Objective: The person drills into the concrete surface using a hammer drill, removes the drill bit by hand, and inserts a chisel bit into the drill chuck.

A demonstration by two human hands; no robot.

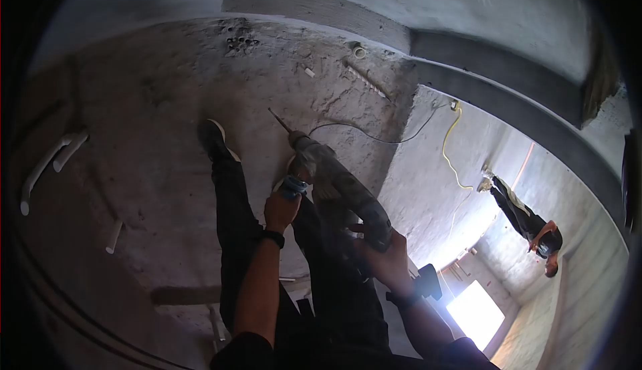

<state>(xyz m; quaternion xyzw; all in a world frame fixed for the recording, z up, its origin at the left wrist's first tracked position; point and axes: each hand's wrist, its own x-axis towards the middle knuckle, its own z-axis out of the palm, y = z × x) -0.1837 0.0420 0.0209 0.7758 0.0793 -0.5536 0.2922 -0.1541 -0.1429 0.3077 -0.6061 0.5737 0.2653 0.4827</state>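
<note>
A dark, dusty power drill (341, 186) with a long pointed bit lies diagonally across my view, its tip up and to the left over the rough concrete floor (167, 96). Near the front of the drill, my left hand (282, 209) is closed around a bluish grip or cloth-like piece, which I cannot make out clearly. At the rear end of the drill, my right hand (388, 256) wraps round its handle. Both wrists carry dark bands. The bit's tip appears apart from any object.
White pipes (43, 169) stick out at the left. A black cable runs from the drill to a yellow cord (447, 149) at the right. Another person (531, 226) stands farther off, near a bright opening (476, 313). My shoe (214, 139) is beside the bit.
</note>
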